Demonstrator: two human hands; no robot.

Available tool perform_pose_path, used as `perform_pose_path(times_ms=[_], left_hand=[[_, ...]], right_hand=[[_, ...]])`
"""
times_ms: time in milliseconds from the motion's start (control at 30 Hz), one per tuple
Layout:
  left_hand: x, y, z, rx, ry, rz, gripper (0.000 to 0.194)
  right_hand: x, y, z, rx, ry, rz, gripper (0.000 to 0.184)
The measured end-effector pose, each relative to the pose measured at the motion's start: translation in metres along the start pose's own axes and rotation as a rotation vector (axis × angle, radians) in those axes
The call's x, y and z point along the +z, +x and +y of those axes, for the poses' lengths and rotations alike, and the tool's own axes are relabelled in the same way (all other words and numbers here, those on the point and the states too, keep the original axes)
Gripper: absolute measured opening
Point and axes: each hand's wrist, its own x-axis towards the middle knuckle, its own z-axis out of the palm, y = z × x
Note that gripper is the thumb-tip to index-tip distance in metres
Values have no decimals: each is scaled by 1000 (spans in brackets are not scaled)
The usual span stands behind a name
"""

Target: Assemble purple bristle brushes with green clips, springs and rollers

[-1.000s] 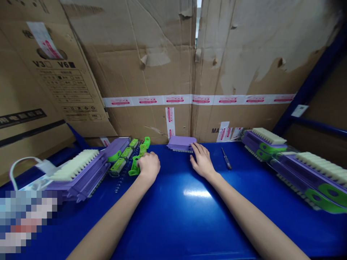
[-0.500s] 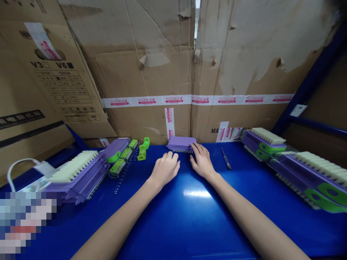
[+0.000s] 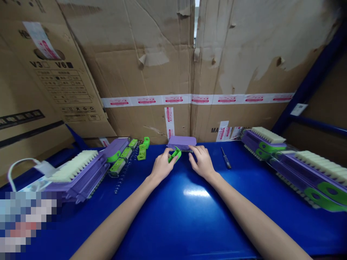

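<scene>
Between the thumb and fingers of my left hand is a small green plastic part, tilted, with a hollow side showing. Just beyond it, against the cardboard, lies a purple brush body with a row of bristles along its lower edge. My right hand is by the near right side of that body, fingers curved and apart, with nothing visible in them. Whether its fingertips touch the body I cannot tell.
Left of my hands are loose green parts, small springs and green-topped blocks. A screwdriver lies to the right. Purple brushes with cream bristles are stacked left, others right. Cardboard walls the back.
My left hand has turned and the green part now shows in its grip. My right hand has shifted slightly, its fingers drawn back from the purple body's right end.
</scene>
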Motion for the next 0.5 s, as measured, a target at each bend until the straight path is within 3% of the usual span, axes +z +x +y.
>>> perform_pose_path(times_ms=[133,233,500], left_hand=[[12,-3,10,12,-477,20,31],[18,-5,13,60,-638,-49,29],[15,-3,8,142,-421,-158,40]], right_hand=[[1,-2,-13,11,235,-57,42],[4,-3,-19,148,511,-105,48],[10,1,-16,420,834,-91,53]])
